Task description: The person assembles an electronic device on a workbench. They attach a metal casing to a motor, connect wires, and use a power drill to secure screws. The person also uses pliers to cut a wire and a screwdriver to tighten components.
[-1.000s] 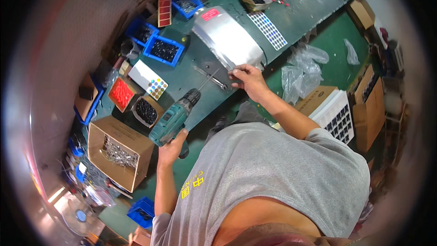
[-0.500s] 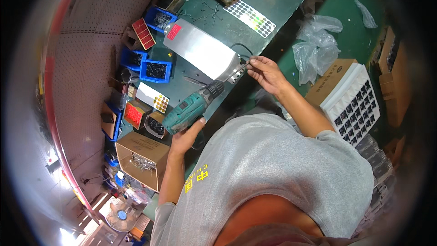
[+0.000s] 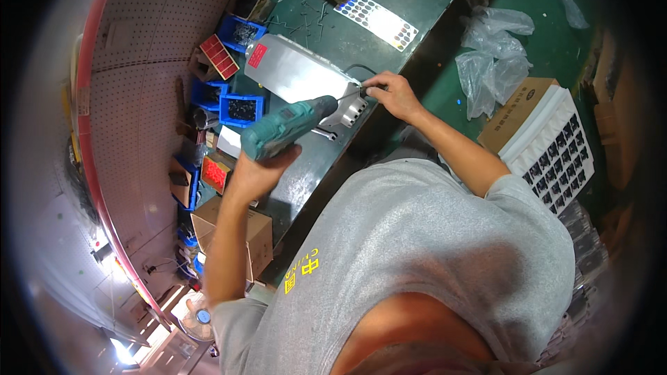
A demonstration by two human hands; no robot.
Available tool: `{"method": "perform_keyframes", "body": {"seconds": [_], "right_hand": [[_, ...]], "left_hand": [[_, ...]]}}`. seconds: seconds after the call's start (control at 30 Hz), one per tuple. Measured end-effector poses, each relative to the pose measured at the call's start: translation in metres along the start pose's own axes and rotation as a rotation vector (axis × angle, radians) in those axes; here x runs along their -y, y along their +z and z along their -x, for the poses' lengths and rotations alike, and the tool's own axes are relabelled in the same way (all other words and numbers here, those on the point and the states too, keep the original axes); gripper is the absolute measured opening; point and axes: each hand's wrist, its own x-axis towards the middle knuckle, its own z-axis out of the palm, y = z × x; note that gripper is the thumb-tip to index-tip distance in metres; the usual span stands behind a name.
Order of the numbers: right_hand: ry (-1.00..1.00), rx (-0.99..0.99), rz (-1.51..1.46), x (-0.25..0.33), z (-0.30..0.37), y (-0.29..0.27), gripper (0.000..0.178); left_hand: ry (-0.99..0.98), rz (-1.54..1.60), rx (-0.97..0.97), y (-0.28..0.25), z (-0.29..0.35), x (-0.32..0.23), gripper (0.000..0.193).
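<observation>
My left hand [image 3: 267,170] is wrapped round the grip of a green cordless drill [image 3: 285,125]. Its thin bit reaches the near end of a long silver metal box [image 3: 306,76], which lies on the green bench and bears a red label. There my right hand [image 3: 394,95] pinches with thumb and fingertips close to the bit's tip; what lies between the fingers is too small to make out. A dark cable [image 3: 361,67] loops out beside these fingers. Below the box's end, partly behind the drill, lies a metal wrench-like tool [image 3: 325,135].
Blue bins [image 3: 242,108] of small black parts line the bench's left side, with a cardboard box [image 3: 258,239] nearer me. A sticker sheet [image 3: 379,21] lies beyond the metal box. On the right, plastic bags [image 3: 493,62] and a carton [image 3: 517,112] with a tray stand off the bench.
The drill has come up and forward, and its bit now meets the box's end by my right fingers. My right hand has shifted slightly left. The wrench-like tool now shows below the box.
</observation>
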Motion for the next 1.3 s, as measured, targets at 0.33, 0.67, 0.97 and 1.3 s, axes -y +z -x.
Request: {"method": "perform_keyframes", "body": {"seconds": [0.33,0.67,0.97,1.3], "right_hand": [[0.075,-0.065,-0.101,-0.022,0.004,0.043,0.041],[0.334,-0.043,-0.238,-0.032,0.011,0.031,0.033],[0.278,0.136,-0.011,-0.016,0.015,0.025,0.067],[0.305,0.114,0.034,-0.016,0.009,0.039,0.057]], "left_hand": [[0.131,-0.707,0.251,-0.002,-0.08,-0.069,0.022],[0.088,-0.779,0.292,0.003,-0.092,-0.072,0.026],[0.027,-0.649,0.274,0.008,-0.097,-0.071,0.024],[-0.015,-0.538,0.25,0.001,-0.085,-0.061,0.037]]}}
